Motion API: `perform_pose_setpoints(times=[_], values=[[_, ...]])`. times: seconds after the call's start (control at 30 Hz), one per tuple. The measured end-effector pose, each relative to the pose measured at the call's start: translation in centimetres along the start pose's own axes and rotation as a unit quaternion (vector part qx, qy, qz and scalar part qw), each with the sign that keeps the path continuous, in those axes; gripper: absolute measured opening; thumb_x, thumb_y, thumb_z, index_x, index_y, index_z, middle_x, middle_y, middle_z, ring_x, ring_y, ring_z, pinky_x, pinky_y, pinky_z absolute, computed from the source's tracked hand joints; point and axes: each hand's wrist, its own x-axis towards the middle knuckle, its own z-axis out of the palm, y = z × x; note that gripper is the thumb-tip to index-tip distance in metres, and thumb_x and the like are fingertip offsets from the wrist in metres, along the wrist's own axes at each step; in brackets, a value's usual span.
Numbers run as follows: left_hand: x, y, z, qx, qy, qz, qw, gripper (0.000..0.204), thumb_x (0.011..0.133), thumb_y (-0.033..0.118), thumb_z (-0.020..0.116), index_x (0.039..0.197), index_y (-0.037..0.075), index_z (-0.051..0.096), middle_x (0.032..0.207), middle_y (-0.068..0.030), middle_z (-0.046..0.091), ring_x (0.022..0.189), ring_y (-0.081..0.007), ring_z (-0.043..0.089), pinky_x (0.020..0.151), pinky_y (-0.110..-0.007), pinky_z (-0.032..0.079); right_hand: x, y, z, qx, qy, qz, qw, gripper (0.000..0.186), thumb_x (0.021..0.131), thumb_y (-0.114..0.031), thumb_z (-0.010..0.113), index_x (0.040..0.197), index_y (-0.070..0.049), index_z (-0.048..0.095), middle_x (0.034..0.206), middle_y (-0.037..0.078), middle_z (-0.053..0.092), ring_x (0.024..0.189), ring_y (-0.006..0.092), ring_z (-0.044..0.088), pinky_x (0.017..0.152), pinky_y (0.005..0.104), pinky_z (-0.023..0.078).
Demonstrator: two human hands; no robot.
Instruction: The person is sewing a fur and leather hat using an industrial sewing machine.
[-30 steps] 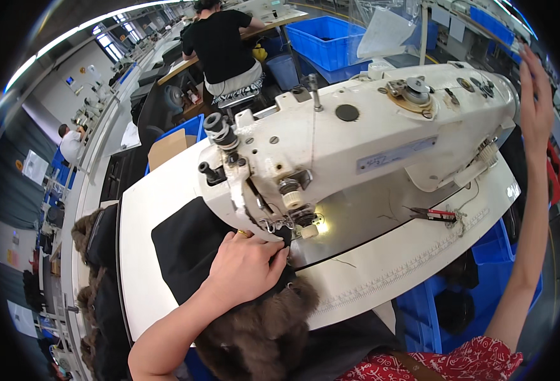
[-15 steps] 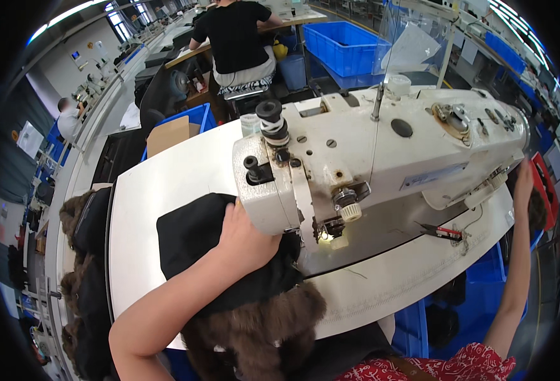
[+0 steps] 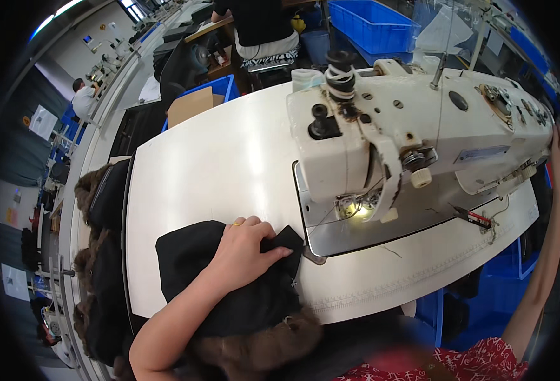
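A black cloth piece with brown fur trim [image 3: 229, 305] lies on the white sewing table [image 3: 216, 159], its fur hanging over the front edge. My left hand [image 3: 247, 251] is closed on the cloth's upper part, pinching a fold between thumb and fingers. The cloth is left of the sewing machine [image 3: 419, 133], clear of its needle area. Thread runs from the needle area toward the cloth. At the machine's far right end, my right hand [image 3: 559, 152] is curled against the handwheel, which it mostly hides.
Thread snips [image 3: 473, 217] with red and black handles lie on the table's right. More fur-trimmed black pieces [image 3: 105, 267] are stacked along the left edge. Blue bins [image 3: 372, 28] stand behind and below the table. A carton [image 3: 194, 106] and a seated co-worker [image 3: 264, 28] are beyond.
My left hand has drawn the cloth leftward and toward me, out from under the machine head. My right hand stays at the machine's right end. The view has shifted left.
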Motion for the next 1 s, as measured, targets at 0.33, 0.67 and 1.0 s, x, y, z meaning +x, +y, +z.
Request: perform_pose_setpoints(times=[0.33, 0.67, 1.0], values=[[1.2, 0.0, -0.8, -0.287, -0.159, -0.122, 0.937, 0.032, 0.093, 0.020, 0.079, 0.113, -0.003, 0.070, 0.097, -0.0047, 0.075, 0.089, -0.0097, 0.066, 0.083, -0.027, 0.054, -15.9, -42.2, -8.4, 0.377, -0.102, -0.460, 0.797, 0.045, 0.079, -0.008, 0.070, 0.124, -0.001, 0.068, 0.125, 0.014, 0.066, 0.079, 0.0170, 0.068, 0.065, 0.0294, 0.058], [1.6, -0.7, 0.0, -0.489, -0.237, -0.081, 0.836, 0.023, 0.106, 0.009, 0.058, 0.122, -0.005, 0.066, 0.102, -0.0003, 0.071, 0.093, -0.0058, 0.060, 0.086, -0.025, 0.050, -14.0, -47.4, -4.2, 0.429, -0.019, -0.427, 0.796, 0.020, 0.089, -0.023, 0.074, 0.093, -0.008, 0.064, 0.082, 0.003, 0.051, 0.069, 0.0164, 0.059, 0.056, 0.0289, 0.053], [1.2, 1.6, -0.7, -0.498, -0.298, -0.059, 0.812, 0.027, 0.104, 0.012, 0.063, 0.129, 0.000, 0.066, 0.116, 0.0028, 0.069, 0.104, -0.0024, 0.057, 0.092, -0.021, 0.047, -13.4, -46.2, -4.2, 0.605, -0.141, -0.344, 0.704, 0.018, 0.088, -0.022, 0.072, 0.099, -0.009, 0.064, 0.088, 0.005, 0.059, 0.068, 0.0228, 0.065, 0.054, 0.0373, 0.053]])
